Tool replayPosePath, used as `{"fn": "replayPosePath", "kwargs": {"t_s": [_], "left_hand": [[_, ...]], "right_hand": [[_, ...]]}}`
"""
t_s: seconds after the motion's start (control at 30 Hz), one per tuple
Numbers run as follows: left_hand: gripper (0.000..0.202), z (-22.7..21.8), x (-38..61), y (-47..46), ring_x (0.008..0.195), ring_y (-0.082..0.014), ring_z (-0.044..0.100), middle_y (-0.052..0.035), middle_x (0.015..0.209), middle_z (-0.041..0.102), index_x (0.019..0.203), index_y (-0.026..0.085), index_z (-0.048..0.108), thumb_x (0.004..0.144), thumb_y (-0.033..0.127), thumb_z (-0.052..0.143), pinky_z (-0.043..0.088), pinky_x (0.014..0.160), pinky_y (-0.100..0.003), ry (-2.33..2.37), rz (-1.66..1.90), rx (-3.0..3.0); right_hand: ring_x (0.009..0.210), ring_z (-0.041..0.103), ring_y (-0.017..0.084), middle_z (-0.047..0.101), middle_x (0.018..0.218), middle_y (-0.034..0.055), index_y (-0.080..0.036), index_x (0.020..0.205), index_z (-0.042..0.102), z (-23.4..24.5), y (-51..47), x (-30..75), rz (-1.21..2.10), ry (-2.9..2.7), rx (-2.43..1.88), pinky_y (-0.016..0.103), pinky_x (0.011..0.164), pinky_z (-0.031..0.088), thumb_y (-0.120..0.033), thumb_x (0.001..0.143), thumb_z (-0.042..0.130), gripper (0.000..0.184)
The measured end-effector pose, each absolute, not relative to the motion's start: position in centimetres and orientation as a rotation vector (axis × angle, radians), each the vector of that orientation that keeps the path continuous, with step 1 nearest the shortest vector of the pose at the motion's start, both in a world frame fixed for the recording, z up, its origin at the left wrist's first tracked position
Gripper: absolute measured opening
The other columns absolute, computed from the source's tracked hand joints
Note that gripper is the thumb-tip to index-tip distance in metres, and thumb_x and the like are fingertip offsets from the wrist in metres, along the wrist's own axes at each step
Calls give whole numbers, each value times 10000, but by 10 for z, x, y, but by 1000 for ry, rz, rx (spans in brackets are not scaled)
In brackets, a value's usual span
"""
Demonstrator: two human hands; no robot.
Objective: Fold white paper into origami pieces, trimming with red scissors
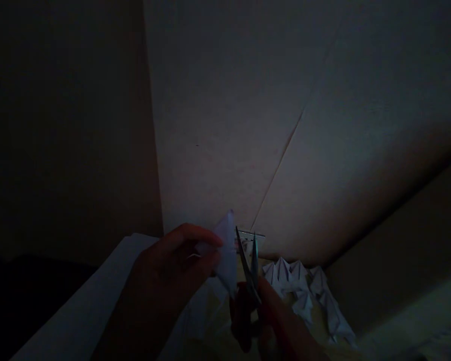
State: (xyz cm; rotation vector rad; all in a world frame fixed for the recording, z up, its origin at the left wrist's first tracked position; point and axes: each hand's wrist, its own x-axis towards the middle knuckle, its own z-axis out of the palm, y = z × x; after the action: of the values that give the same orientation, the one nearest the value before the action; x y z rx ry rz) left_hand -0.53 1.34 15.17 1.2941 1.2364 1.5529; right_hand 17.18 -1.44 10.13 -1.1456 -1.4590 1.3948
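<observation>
The scene is very dark. My left hand (172, 271) pinches a small folded piece of white paper (227, 250) between thumb and fingers, holding it up in front of the wall. My right hand (270, 321) grips a pair of scissors (250, 265) by the handles, blades pointing up and slightly parted right beside the paper's right edge. Whether the blades touch the paper is unclear.
Several folded white paper pieces (308, 296) lie in a row on the surface to the right. A large white sheet (90, 306) spreads at the lower left. A pale wall (285, 125) with a diagonal seam fills the background.
</observation>
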Motion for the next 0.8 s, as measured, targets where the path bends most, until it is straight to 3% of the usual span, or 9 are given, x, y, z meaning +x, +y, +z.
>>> {"fn": "replayPosePath", "kwargs": {"t_s": [0.17, 0.33, 0.57, 0.7, 0.8], "left_hand": [[100, 152, -8, 11, 540, -160, 644, 19, 618, 681, 761, 291, 743, 671, 271, 704, 540, 501, -219, 1181, 1402, 1433], [134, 149, -12, 13, 564, -182, 668, 4, 642, 702, 797, 297, 759, 673, 281, 712, 566, 511, -236, 1191, 1366, 1562], [49, 154, -9, 12, 566, -165, 688, 21, 605, 702, 643, 296, 729, 684, 280, 709, 562, 515, -190, 1167, 1427, 1633], [95, 157, -9, 8, 541, -149, 667, 32, 586, 695, 621, 308, 730, 665, 231, 695, 540, 501, -166, 1139, 1408, 1709], [76, 154, -13, 8, 541, -155, 657, 31, 591, 692, 622, 308, 718, 674, 256, 702, 527, 483, -170, 1145, 1370, 1777]], "right_hand": [[615, 469, 149, 541, 684, 1, -238, 870, 610, 123, -16, 166, 1238, -1498, -1168, 284, 584, 401, -792, 751, 495, 578], [603, 465, 152, 544, 698, 10, -240, 866, 617, 122, -17, 160, 1198, -1416, -1237, 294, 567, 404, -847, 690, 490, 644], [619, 497, 161, 600, 770, 27, -255, 867, 608, 123, -22, 165, 1137, -1464, -1269, 298, 580, 417, -762, 734, 553, 526], [720, 565, 179, 637, 829, 27, -257, 894, 622, 139, -21, 168, 1056, -1381, -1266, 294, 651, 457, -585, 751, 674, 362], [703, 586, 177, 635, 775, 9, -239, 825, 612, 147, -15, 169, 1073, -1297, -1195, 277, 614, 468, -465, 674, 775, 317]]}}
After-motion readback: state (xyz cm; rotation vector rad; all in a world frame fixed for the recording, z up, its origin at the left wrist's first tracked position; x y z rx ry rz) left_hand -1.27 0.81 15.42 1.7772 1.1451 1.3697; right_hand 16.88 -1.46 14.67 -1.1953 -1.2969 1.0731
